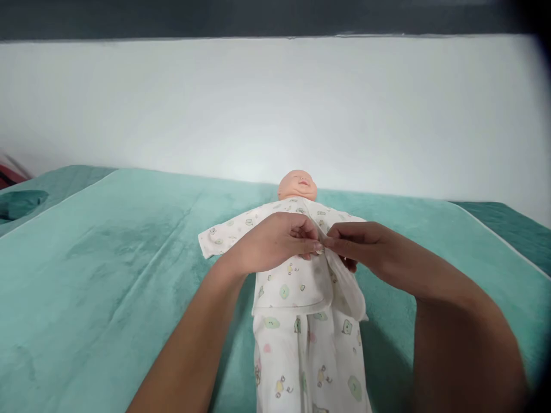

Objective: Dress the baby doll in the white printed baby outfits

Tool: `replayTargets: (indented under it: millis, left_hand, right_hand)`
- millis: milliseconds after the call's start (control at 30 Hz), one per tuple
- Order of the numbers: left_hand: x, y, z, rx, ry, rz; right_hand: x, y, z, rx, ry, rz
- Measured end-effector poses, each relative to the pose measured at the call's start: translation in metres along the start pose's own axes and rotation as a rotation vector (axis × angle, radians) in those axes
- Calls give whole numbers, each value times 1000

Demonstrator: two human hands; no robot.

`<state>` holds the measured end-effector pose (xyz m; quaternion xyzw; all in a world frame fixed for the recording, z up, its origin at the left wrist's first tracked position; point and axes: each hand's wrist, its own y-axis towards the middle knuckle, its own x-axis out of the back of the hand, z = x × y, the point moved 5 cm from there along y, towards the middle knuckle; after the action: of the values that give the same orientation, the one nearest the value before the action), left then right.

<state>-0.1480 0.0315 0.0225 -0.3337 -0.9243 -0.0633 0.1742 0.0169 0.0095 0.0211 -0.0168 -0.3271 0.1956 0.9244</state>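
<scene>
A baby doll (298, 184) lies on its back, dressed in a white printed long-sleeved top (284, 289) and matching trousers (279, 361). Over the doll's chest, my left hand (290, 238) pinches the edge of the top's front opening. My right hand (359, 238) is closed on the other edge, close beside the left fingertips. Below my right hand, a loose front flap (346, 287) of the top hangs open to the right. Whatever fastening lies between the fingertips is mostly hidden.
A teal plush blanket (129, 275) spreads under the doll, with darker teal fabric (512, 229) at its right edge. Behind it rises a white wall (275, 109) with a dark band (275, 17) above. Something red (8, 176) shows at the far left.
</scene>
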Motion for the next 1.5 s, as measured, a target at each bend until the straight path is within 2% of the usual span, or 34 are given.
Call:
replayTargets:
  millis: [233,567,900,1067,1233,1500]
  left_hand:
    - [4,4,4,-32,-140,-33]
    - [3,6,6,-17,-138,-3]
    - [1,5,9,28,-122,25]
    - [0,3,5,33,-38,-12]
    - [-1,2,3,28,-48,-14]
    - [-2,0,4,107,84,-85]
  right_hand:
    - [-6,10,-3,37,207,110]
    - [-7,12,-8,81,281,187]
    - [-12,18,-13,70,232,184]
    - [-13,17,-9,56,175,162]
    - [-13,17,-9,36,186,151]
    - [-14,18,-10,31,148,116]
